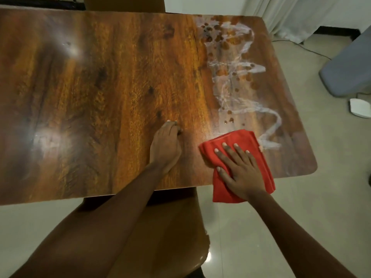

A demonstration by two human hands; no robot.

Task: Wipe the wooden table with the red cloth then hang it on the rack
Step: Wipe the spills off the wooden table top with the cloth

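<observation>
red cloth (239, 155) lies at the desk's (100, 77) 4 o'clock edge under the spread right hand (241, 169); left hand (165, 145) rests curled, empty. best pressing flat and sweeping toward 1 o'clock through the white streaks (239, 87).

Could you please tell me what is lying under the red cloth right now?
The red cloth lies on the wooden table, its near part hanging over the near edge, with the right hand flat on top. Whether the whitish smear continues beneath is hidden.
</observation>
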